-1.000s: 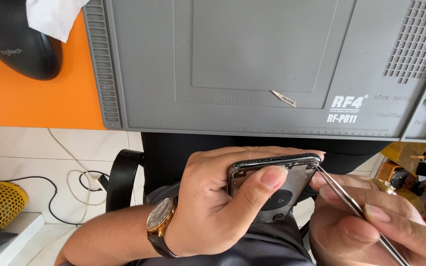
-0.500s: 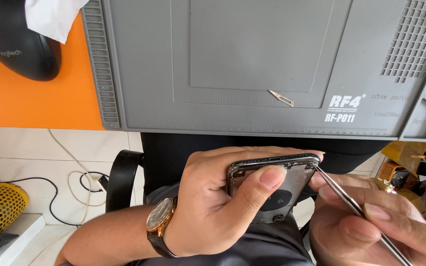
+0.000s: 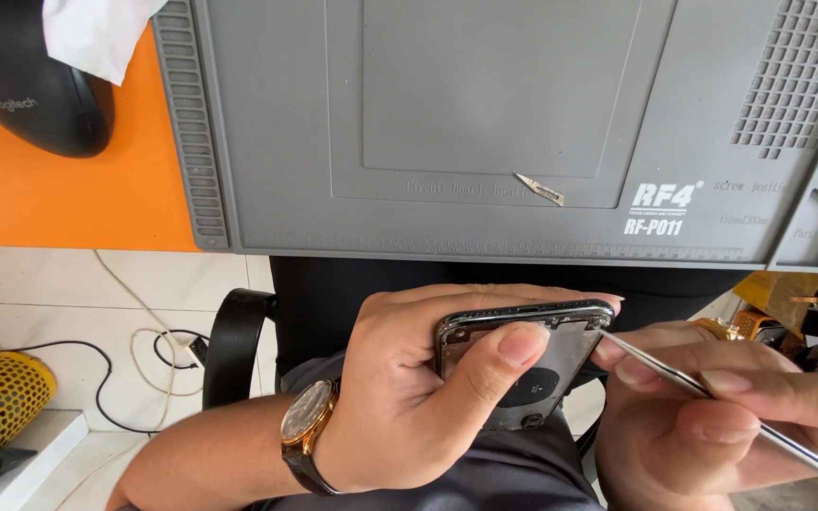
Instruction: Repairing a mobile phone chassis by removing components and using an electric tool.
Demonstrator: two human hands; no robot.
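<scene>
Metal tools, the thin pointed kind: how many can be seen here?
2. One thin metal tool is in the right hand, tip at the phone frame; a small blade lies on the grey mat.

glossy metal-rimmed phone housing [image 3: 523, 364] in the left hand's [image 3: 428, 397] grip; shiny steel tweezers [image 3: 712, 402] pinched by the right hand [image 3: 712, 426]; beyond the grip, matt rubbery grey repair mat [image 3: 276, 132].

left hand [image 3: 409, 397]: fingers curled, gripping | right hand [image 3: 712, 416]: fingers pinched
</scene>
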